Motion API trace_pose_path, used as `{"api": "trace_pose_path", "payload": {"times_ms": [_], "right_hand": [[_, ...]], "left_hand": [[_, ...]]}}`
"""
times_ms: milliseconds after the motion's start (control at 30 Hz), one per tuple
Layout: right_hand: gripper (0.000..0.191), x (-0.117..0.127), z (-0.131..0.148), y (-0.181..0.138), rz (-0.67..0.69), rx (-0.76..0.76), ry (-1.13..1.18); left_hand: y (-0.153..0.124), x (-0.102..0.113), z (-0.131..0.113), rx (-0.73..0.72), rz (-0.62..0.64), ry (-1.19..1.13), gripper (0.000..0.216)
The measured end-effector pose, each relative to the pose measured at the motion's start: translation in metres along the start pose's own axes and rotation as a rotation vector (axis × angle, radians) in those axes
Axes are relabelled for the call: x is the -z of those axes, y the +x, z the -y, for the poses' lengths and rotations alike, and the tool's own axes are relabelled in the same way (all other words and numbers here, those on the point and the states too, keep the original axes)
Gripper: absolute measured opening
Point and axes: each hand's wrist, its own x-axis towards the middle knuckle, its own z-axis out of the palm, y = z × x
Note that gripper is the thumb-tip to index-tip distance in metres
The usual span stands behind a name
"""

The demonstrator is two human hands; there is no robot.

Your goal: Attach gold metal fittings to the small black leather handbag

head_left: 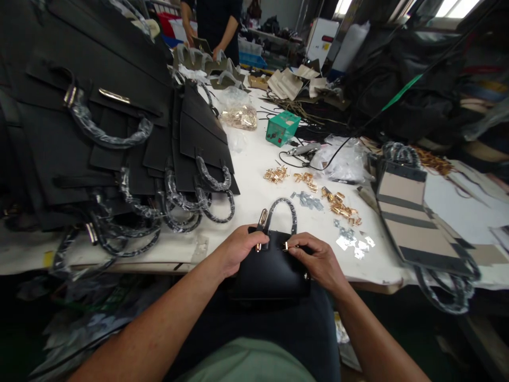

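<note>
A black handbag panel (pixel 274 273) rests on my lap against the table's front edge. Its arched handle (pixel 293 208), wrapped in clear plastic, points away from me. My left hand (pixel 240 246) is closed on the panel's upper left edge, the thumb beside a gold metal fitting (pixel 259 247) at the handle's base. Between the thumb and fingers of my right hand (pixel 316 257) is a small gold clasp (pixel 285 246), held at the handle's right base. Just beyond the bag lie loose gold fittings (pixel 345 206) and thin silver plates (pixel 308 200).
Black bag panels with plastic-wrapped handles (pixel 99 132) are heaped on the left. A green box (pixel 283 127) with a cable stands mid-table, near a plastic bag (pixel 342 159). Beige-and-black panels (pixel 417 212) lie at right. Across the table a co-worker (pixel 217 26) handles pieces.
</note>
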Motion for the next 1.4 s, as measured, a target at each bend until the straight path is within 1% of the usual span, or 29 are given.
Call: {"api": "trace_pose_path", "payload": {"times_ms": [233,367,600,767,900,1033,1133,1200,1300,1400], "right_hand": [[0.011,0.006,0.012,0.011,0.123,0.026,-0.083],[0.009,0.005,0.015,0.016,0.148,0.026,-0.136],[0.014,0.009,0.014,0.018,0.188,0.148,-0.266],[0.017,0.005,0.009,0.017,0.153,0.189,-0.329],[0.019,0.003,0.007,0.017,0.122,0.185,-0.355],[0.021,0.006,0.009,0.021,0.160,0.162,-0.345],[0.020,0.010,0.008,0.024,0.205,0.176,-0.315],[0.019,0.011,0.006,0.024,0.210,0.191,-0.297],[0.017,0.006,0.004,0.021,0.186,0.205,-0.320],[0.017,0.000,0.005,0.014,0.128,0.225,-0.370]], "left_hand": [[0.000,0.000,0.000,-0.004,-0.002,0.009,0.005],[0.001,0.000,0.000,-0.001,-0.007,0.011,0.006],[0.004,0.001,0.000,0.034,-0.010,-0.021,0.006],[0.004,0.001,0.000,0.039,-0.028,-0.021,0.006],[0.003,0.000,-0.002,0.057,-0.033,-0.038,0.007],[0.003,-0.002,-0.004,0.066,-0.048,-0.038,0.007],[0.003,-0.002,-0.004,0.077,-0.049,-0.037,0.008],[0.003,-0.002,-0.003,0.079,-0.048,-0.040,0.008],[0.004,0.000,-0.002,0.066,-0.052,-0.032,0.008],[0.004,0.000,-0.001,0.056,-0.067,-0.012,0.008]]}}
